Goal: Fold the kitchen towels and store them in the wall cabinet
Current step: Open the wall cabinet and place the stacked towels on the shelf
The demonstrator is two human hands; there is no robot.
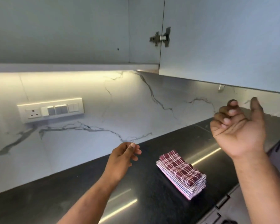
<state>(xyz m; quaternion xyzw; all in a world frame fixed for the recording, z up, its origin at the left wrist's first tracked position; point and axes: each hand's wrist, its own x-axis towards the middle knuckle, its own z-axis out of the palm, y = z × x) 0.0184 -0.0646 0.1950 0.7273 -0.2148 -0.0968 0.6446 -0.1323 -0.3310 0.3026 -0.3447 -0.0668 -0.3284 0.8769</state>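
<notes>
Right hand [238, 131] and left hand [121, 159] hold nothing, fingers loosely curled, folded towels [181, 172] stacked near the table [136, 199] front edge, wall cabinet [71, 29] open, storing remains

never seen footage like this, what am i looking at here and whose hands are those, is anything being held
There is no machine: this is one picture from a camera worn on a person's head, looking forward and down at their own bare hands. The left hand hangs low over the black counter, fingers relaxed, holding nothing. The right hand is raised, palm towards the camera, fingers loosely curled, also empty. A stack of folded checked towels lies on the counter. Above, the door of the wall cabinet stands open.
</notes>
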